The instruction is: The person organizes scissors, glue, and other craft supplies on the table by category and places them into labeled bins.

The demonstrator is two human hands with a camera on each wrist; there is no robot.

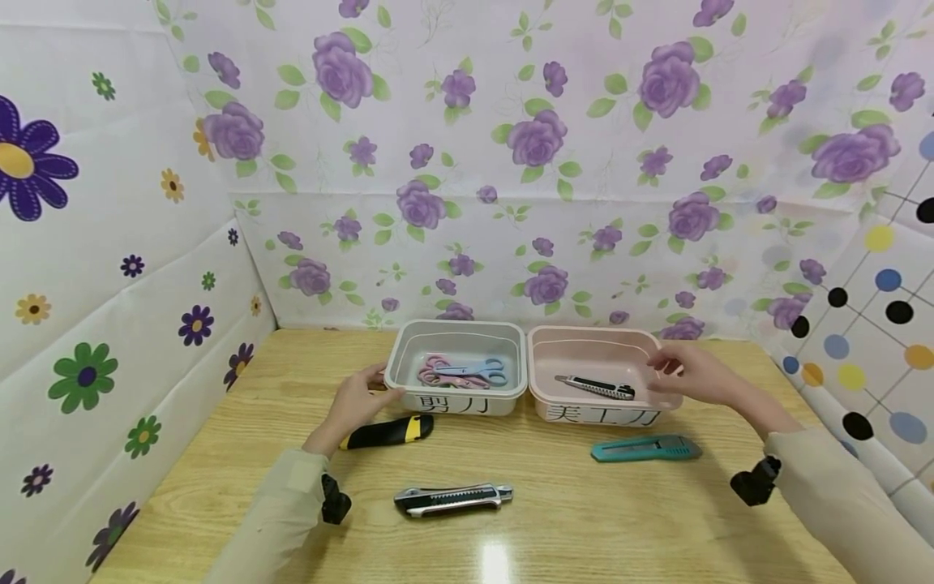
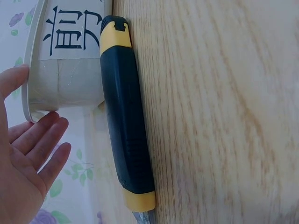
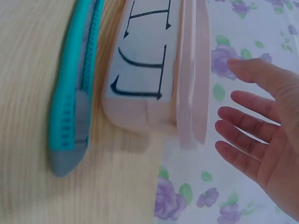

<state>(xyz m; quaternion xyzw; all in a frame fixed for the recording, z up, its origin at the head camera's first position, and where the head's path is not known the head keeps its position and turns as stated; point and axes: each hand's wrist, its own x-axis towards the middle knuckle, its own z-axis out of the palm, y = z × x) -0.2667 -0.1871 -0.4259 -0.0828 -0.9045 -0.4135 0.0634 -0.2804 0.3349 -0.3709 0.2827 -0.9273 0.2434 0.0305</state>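
Two open boxes stand side by side on the far part of the wooden worktop [image 1: 569, 527]: a grey box [image 1: 460, 342] on the left and a pink box [image 1: 584, 350] on the right, their rims close together. The left hand [image 1: 359, 403] is at the left end of the grey box, thumb against its rim and fingers extended along its outer side. The right hand [image 1: 693, 375] is beside the right end of the pink box, fingers parted and lightly bent, holding nothing. The two hands are well apart.

Pink scissors [image 1: 452, 380] and blue scissors [image 1: 477, 371] lie overlapping inside the grey box; a black-and-silver cutter [image 1: 594, 387] lies in the pink box. On the worktop, a yellow-and-black cutter [image 1: 387, 433] lies near the left hand, just on the near side of the grey box. A teal cutter [image 1: 645, 448] lies on the near side of the pink box. A larger silver-and-black cutter [image 1: 454, 500] lies nearer the person, left of centre. Both boxes carry white labels with black characters on their near walls. Purple-flowered sheeting [image 1: 536, 142] covers the far side.
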